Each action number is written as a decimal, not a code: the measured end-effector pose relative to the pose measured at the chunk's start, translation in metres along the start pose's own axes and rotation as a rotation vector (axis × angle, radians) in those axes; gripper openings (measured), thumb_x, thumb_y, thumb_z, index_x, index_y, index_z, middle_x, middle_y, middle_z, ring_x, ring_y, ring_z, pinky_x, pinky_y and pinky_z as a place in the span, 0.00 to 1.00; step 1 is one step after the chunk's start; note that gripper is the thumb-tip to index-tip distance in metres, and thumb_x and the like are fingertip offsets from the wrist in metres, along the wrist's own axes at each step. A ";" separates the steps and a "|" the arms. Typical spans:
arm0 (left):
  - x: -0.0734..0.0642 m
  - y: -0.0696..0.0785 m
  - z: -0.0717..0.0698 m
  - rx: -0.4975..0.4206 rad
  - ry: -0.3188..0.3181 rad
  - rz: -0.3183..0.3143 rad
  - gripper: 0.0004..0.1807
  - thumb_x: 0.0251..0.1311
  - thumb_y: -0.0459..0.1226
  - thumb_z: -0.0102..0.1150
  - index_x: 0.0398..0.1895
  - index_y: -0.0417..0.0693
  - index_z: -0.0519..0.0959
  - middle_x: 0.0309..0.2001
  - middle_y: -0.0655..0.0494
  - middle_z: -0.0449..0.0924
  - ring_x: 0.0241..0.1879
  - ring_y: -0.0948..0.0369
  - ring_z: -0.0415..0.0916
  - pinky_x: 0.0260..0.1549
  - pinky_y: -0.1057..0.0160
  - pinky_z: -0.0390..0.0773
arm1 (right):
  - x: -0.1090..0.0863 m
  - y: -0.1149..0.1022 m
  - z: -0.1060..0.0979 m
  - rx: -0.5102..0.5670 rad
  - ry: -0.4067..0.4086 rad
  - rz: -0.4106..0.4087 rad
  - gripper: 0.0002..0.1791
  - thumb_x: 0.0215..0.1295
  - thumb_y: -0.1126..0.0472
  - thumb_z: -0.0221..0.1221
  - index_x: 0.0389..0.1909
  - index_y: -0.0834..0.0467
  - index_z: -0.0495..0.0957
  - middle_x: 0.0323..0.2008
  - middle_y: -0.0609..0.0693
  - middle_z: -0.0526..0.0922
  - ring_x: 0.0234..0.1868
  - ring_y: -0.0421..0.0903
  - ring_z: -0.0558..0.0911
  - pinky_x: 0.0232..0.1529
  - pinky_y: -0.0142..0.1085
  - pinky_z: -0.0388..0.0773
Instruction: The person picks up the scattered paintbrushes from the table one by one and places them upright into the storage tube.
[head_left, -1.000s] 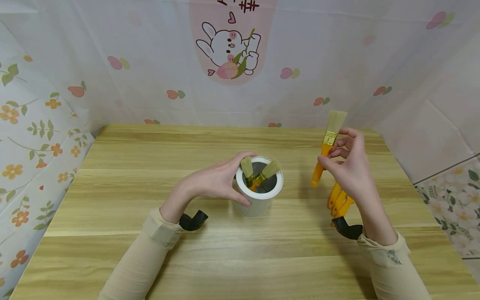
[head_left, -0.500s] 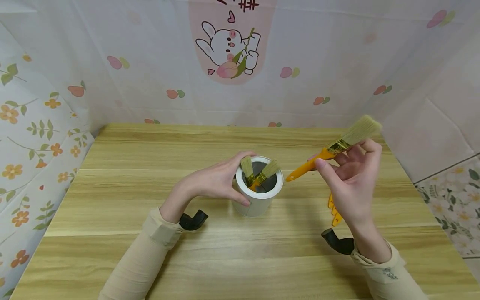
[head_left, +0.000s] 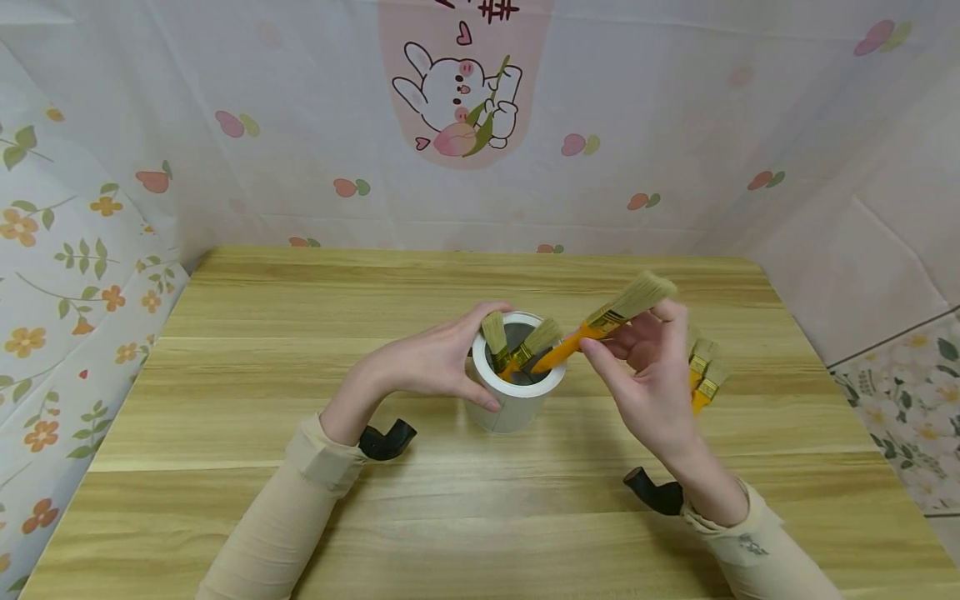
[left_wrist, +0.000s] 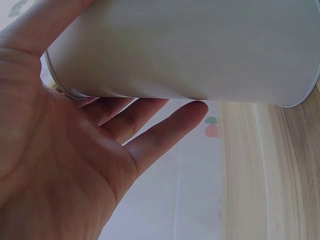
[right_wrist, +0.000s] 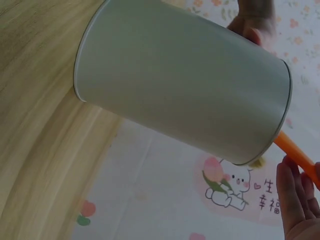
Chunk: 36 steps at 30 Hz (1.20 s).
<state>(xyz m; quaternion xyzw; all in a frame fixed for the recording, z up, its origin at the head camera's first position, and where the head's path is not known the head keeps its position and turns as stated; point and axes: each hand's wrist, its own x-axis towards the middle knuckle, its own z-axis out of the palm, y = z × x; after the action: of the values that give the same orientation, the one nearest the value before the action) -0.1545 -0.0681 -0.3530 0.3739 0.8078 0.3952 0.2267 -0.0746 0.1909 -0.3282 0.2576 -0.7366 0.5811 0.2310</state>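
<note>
A white cylindrical cup (head_left: pixel 517 398) stands on the wooden table (head_left: pixel 300 333) with two orange-handled brushes (head_left: pixel 516 343) in it, bristles up. My left hand (head_left: pixel 442 360) grips the cup's left side; the left wrist view shows the cup wall (left_wrist: pixel 190 50) against my palm and fingers (left_wrist: pixel 150 130). My right hand (head_left: pixel 645 367) pinches a third orange-handled brush (head_left: pixel 600 321), tilted, its handle tip at the cup's rim and its bristles up to the right. In the right wrist view the orange handle (right_wrist: pixel 295 152) meets the cup (right_wrist: pixel 185 80) at its rim.
More orange-handled brushes (head_left: pixel 701 371) lie on the table right of my right hand, partly hidden behind it. Patterned cloth walls (head_left: pixel 480 125) close the table at the back and both sides. Bare wood lies left of and in front of the cup.
My right hand has carried the brush left from above the loose brushes to the cup, tilting it so the handle tip reaches the rim. The left hand and cup have stayed still.
</note>
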 end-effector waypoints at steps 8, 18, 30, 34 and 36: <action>0.000 -0.001 0.000 0.000 -0.002 0.007 0.66 0.47 0.50 0.82 0.81 0.55 0.45 0.72 0.49 0.66 0.67 0.55 0.70 0.68 0.48 0.72 | -0.003 0.005 0.003 -0.218 -0.086 0.039 0.28 0.59 0.82 0.64 0.55 0.75 0.61 0.48 0.47 0.80 0.47 0.37 0.83 0.53 0.25 0.80; 0.000 -0.001 0.000 0.021 0.012 0.009 0.65 0.46 0.52 0.82 0.81 0.59 0.46 0.71 0.53 0.67 0.66 0.56 0.72 0.67 0.49 0.72 | -0.005 0.010 0.004 -0.317 -0.120 0.062 0.36 0.56 0.81 0.67 0.65 0.70 0.63 0.47 0.58 0.81 0.42 0.35 0.81 0.51 0.22 0.79; 0.000 0.001 0.000 0.018 0.010 0.003 0.65 0.46 0.51 0.82 0.81 0.61 0.46 0.70 0.56 0.68 0.66 0.56 0.72 0.67 0.49 0.73 | 0.003 0.008 -0.007 -0.315 -0.063 0.041 0.33 0.58 0.82 0.64 0.64 0.70 0.65 0.42 0.56 0.83 0.42 0.33 0.82 0.49 0.22 0.79; 0.000 0.001 0.000 0.022 0.008 -0.003 0.65 0.46 0.51 0.82 0.81 0.60 0.46 0.69 0.56 0.69 0.65 0.55 0.73 0.66 0.49 0.73 | 0.009 0.009 -0.020 -0.338 -0.016 0.080 0.31 0.61 0.81 0.63 0.65 0.70 0.64 0.43 0.50 0.82 0.41 0.33 0.82 0.46 0.22 0.80; 0.000 0.001 0.000 0.023 0.008 -0.005 0.65 0.46 0.52 0.82 0.81 0.61 0.46 0.69 0.57 0.69 0.65 0.55 0.73 0.66 0.49 0.73 | 0.012 0.010 -0.028 -0.358 0.002 0.114 0.31 0.63 0.79 0.62 0.66 0.68 0.64 0.43 0.48 0.81 0.40 0.33 0.82 0.44 0.22 0.80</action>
<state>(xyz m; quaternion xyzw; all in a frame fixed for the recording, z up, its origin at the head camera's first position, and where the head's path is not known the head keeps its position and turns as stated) -0.1538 -0.0677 -0.3524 0.3730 0.8141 0.3869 0.2199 -0.0890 0.2185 -0.3218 0.1699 -0.8414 0.4531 0.2405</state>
